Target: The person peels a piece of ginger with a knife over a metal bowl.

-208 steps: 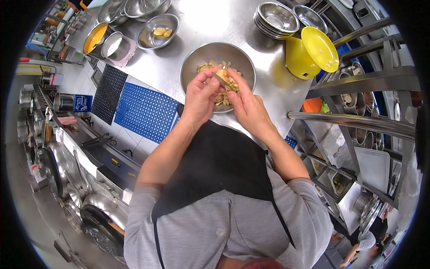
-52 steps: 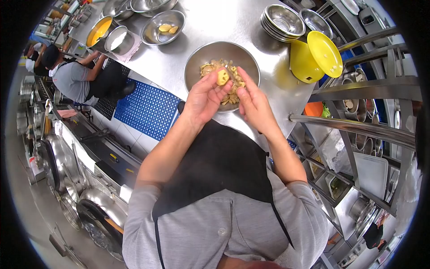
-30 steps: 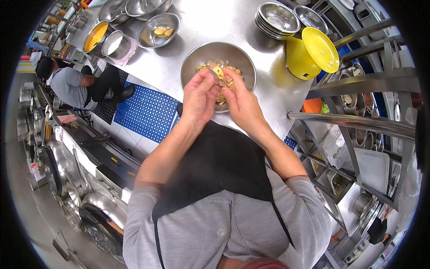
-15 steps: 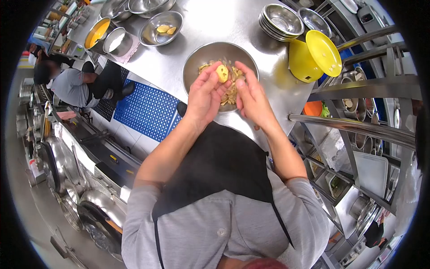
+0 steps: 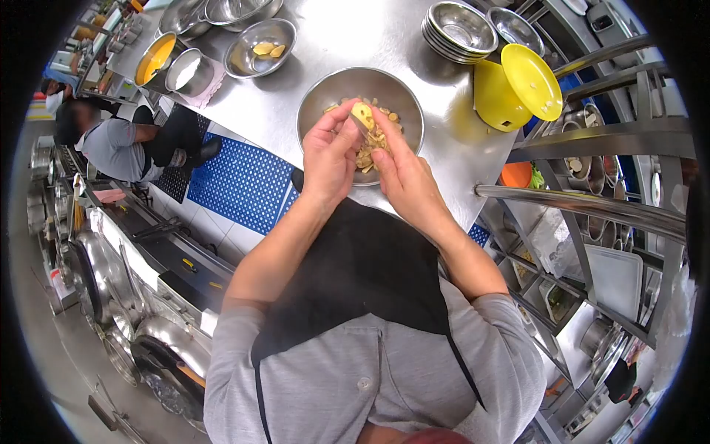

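My left hand (image 5: 330, 152) pinches a yellow piece of ginger (image 5: 362, 112), its cut face pale and partly peeled, above a large steel bowl (image 5: 311, 102). My right hand (image 5: 405, 164) is closed close beside it, fingertips near the ginger. A thin grey metal blade (image 5: 360, 126) shows between the hands and lies against the ginger; its handle is hidden in my right hand. Brown unpeeled ginger pieces (image 5: 367, 158) lie in the bowl under both hands. Further back on the left, a smaller steel bowl (image 5: 240, 55) holds a few peeled yellow ginger pieces.
A yellow container (image 5: 497, 96) with a tilted lid (image 5: 531, 81) and stacked steel bowls (image 5: 460, 29) stand at right, by a metal rail (image 5: 584, 205). At left are a pot of orange liquid (image 5: 157, 58) and a white-filled pot (image 5: 186, 72). Another person (image 5: 118, 140) sits beyond the blue mat (image 5: 237, 177).
My right hand has moved left, up against my left hand, bringing the grey blade onto the ginger. The ginger has turned slightly and moved a little up in the view.
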A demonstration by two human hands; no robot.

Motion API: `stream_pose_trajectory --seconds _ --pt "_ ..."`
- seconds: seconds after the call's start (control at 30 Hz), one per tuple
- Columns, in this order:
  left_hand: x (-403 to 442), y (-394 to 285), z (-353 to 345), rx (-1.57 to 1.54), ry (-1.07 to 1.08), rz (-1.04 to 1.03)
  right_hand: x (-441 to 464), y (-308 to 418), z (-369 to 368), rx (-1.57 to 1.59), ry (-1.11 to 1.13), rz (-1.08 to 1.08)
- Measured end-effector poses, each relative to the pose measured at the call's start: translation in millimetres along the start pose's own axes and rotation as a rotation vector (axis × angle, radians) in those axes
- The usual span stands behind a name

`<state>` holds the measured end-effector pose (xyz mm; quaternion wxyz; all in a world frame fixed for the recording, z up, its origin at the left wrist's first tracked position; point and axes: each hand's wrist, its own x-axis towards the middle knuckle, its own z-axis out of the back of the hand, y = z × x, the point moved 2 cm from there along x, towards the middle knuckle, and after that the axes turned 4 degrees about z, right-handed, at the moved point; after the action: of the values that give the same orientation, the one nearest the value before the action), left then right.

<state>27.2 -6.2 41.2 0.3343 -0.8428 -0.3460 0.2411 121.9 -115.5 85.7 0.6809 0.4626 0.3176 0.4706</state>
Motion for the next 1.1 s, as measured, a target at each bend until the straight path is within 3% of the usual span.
stream_pose_trajectory --seconds 0.47,0.77,0.87,0.97,1.1 --pt "-6.6 -0.2 1.4 0.044 -0.089 -0.106 10.8 0.1 -5.9 0.088 -0.020 -0.027" --pt "-2.9 -17.2 5.2 0.011 -0.043 0.173 13.6 -15.9 -7.9 0.050 -0.046 0.082" --pt "-3.3 -14.0 4.3 0.010 -0.041 0.142 12.9 -8.3 -1.2 0.043 0.023 -0.017" --pt "-3.9 -2.1 -1.8 0.005 -0.098 -0.031 13.8 -16.6 -11.3 0.051 -0.095 0.075" --pt "-4.3 3.7 2.2 0.150 -0.117 -0.076 12.3 -17.5 -13.1 0.138 -0.062 -0.020"
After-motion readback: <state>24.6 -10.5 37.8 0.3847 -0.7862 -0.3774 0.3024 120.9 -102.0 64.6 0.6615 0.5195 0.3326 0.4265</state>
